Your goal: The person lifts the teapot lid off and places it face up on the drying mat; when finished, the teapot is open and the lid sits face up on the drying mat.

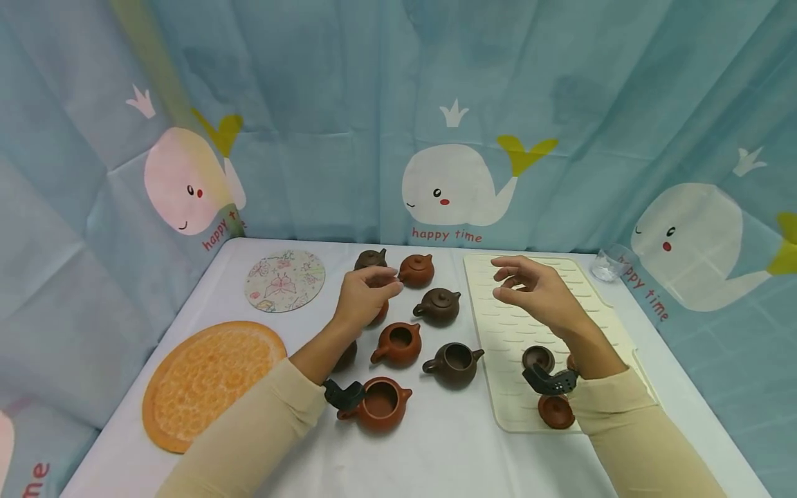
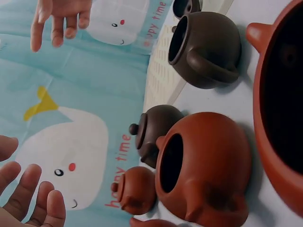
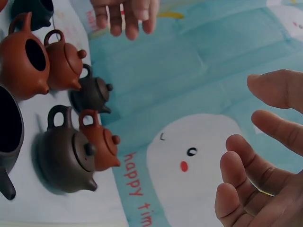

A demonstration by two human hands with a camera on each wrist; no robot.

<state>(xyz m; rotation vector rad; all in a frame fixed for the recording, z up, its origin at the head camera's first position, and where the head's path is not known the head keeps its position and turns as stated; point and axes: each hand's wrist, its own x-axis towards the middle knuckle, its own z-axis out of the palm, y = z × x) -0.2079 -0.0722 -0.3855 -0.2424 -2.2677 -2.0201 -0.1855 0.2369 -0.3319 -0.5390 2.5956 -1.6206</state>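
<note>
Both hands hover above a group of small clay teapots, fingers loosely bent and holding nothing. My left hand (image 1: 366,294) is over the back-left pots and partly covers a reddish teapot (image 1: 378,315) and a dark teapot (image 1: 346,357). My right hand (image 1: 529,287) is above the cream mat (image 1: 498,387). Lids sit on a dark brown teapot (image 1: 439,308), a red-brown one (image 1: 416,270) and a dark one (image 1: 370,259) at the back. Without lids are a red-brown teapot (image 1: 407,353), a dark teapot (image 1: 454,377) and the nearest red-brown teapot (image 1: 386,423).
On the mat lie a dark lid (image 1: 538,357), a red-brown lid (image 1: 556,411) and another lid (image 1: 571,362) partly behind the right wrist. An orange round mat (image 1: 212,380) and a patterned round mat (image 1: 284,281) lie left. A clear cup (image 1: 605,266) stands back right, by the curtain (image 1: 324,180).
</note>
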